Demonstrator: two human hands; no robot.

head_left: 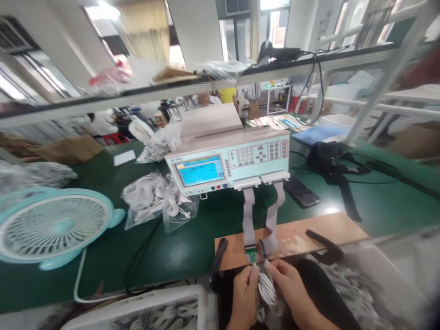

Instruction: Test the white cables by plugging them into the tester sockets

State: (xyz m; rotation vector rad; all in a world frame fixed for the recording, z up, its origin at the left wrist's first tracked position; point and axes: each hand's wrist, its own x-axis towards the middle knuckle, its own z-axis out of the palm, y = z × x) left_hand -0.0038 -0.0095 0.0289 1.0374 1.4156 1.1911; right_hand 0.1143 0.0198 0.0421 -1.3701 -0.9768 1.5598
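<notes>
by the near edge of the table (178, 250), my left hand (245, 291) pinches one white cable (268, 289) end at the green adapter (251, 253); my right hand (291, 283) pinches another, seating unclear to me.

workshop, green workbench (185, 247), cable tester (228, 160), overhead shelf (147, 87), bagged cables (147, 197)

Pinching a white cable (267, 288) with left hand (245, 291) and right hand (292, 283) at five o'clock, near a green board (252, 254), facing a lit tester (228, 160) at centre, with a turquoise fan (57, 227) at eight.
</notes>
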